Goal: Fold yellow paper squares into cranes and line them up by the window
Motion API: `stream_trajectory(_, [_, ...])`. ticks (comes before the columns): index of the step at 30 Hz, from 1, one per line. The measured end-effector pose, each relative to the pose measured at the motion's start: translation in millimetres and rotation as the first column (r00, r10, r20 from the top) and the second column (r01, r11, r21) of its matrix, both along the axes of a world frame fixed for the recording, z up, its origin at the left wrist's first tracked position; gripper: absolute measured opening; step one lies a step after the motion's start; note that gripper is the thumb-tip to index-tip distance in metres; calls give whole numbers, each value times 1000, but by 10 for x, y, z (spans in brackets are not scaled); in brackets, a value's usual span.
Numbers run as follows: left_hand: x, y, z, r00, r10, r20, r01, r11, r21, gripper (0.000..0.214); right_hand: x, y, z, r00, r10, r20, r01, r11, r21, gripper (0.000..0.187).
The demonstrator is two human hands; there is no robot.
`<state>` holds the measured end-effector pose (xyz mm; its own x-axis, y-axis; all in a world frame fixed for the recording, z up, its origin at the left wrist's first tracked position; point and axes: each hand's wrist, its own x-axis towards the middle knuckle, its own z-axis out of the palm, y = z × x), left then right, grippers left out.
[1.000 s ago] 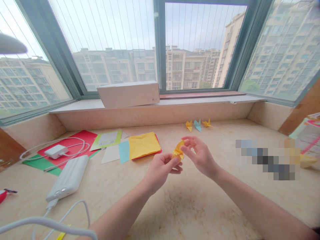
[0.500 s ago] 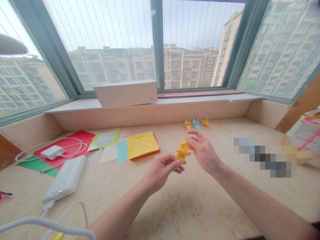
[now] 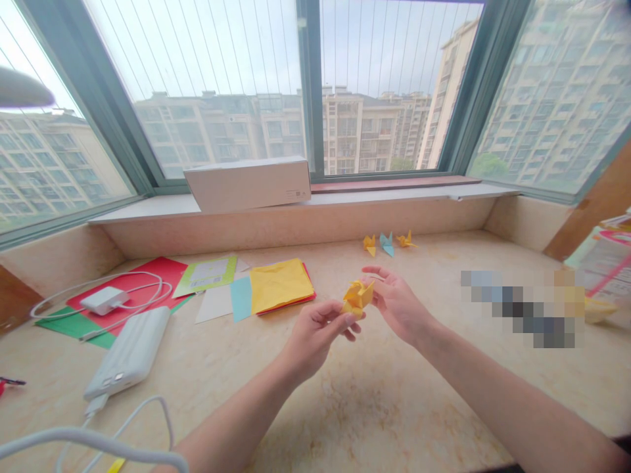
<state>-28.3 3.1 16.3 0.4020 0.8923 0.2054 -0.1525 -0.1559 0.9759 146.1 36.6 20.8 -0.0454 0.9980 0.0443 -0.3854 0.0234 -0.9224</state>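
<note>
Both my hands hold a small folded yellow paper piece (image 3: 357,295) above the marble ledge. My left hand (image 3: 315,332) pinches its lower end between thumb and fingers. My right hand (image 3: 397,302) grips its right side with the fingers curled toward it. Three finished paper cranes (image 3: 388,242), two yellow and one blue, stand farther back near the wall. A stack of coloured paper sheets (image 3: 279,284), yellow on top, lies to the left of my hands.
A white power bank (image 3: 128,353) with its cable (image 3: 98,440) lies at the front left. A charger (image 3: 103,299) rests on red and green sheets. A white box (image 3: 249,184) sits on the window sill. Colourful items crowd the right edge.
The yellow paper piece has been turned and pressed more compact between my hands. My right hand's fingers have closed in on it. The view has shifted slightly.
</note>
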Motion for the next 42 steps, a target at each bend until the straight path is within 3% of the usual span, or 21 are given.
stream_trajectory(6, [-10,9,30,1000,25,-17,-26,999,-38,30,2,-18,-15,984,115,137,-122,991,46,31])
stream_trajectory(11, [-3,34,-5,998,60,-11,-61,995,-75,31,-7,-28,-26,969,103,225,-131,985,113,24])
stream_trajectory(18, [0,48,-34,998,37,47,-33,996,-85,28,1,-29,-45,982,184,36,-185,983,10,24])
stream_trajectory(24, [0,15,-13,998,19,63,-17,999,-40,26,22,3,-28,987,94,-130,-101,993,-53,27])
stream_trajectory(35, [7,-15,12,998,26,64,-25,999,-24,25,22,4,-20,987,87,-135,-94,994,-52,27])
stream_trajectory(38, [1,-12,25,997,45,60,-44,999,-23,25,22,15,-42,997,71,0,-71,997,-7,28])
stream_trajectory(40, [-6,1,35,994,101,36,-100,995,-21,27,18,12,-50,981,-41,190,21,994,105,29])
stream_trajectory(42, [-12,17,43,985,171,6,-171,985,-13,28,8,-7,-54,910,-206,360,103,952,287,30])
